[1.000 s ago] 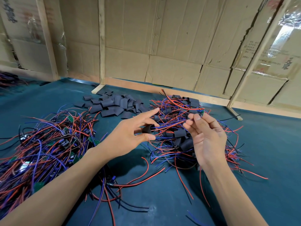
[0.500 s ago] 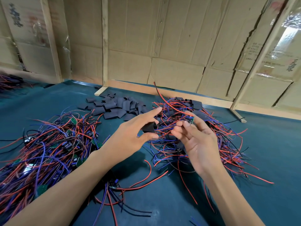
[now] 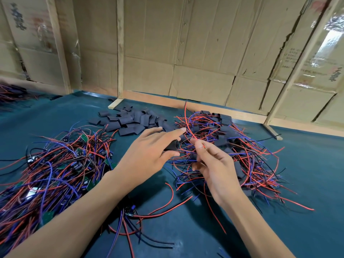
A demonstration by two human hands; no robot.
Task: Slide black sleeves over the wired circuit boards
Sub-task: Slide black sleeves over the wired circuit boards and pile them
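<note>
My left hand point(image 3: 149, 151) holds a black sleeve point(image 3: 172, 146) between thumb and fingers, its open end facing right. My right hand point(image 3: 214, 164) pinches a red wire point(image 3: 187, 121) that curves up from its fingertips, just right of the sleeve; the board on that wire is hidden by the fingers. A heap of unsleeved wired circuit boards point(image 3: 55, 164) with green boards lies at the left. A heap of sleeved boards with wires point(image 3: 232, 146) lies behind my right hand. Loose flat black sleeves point(image 3: 128, 121) are piled at the back centre.
The work lies on a dark teal table mat point(image 3: 307, 174). A cardboard wall point(image 3: 186, 53) with wooden battens closes the back. One wired board point(image 3: 131, 213) lies alone under my left forearm. More wires point(image 3: 11, 92) sit at the far left edge.
My right hand has come down and toward the sleeve's mouth with the red wire. My left hand holds the sleeve in about the same place.
</note>
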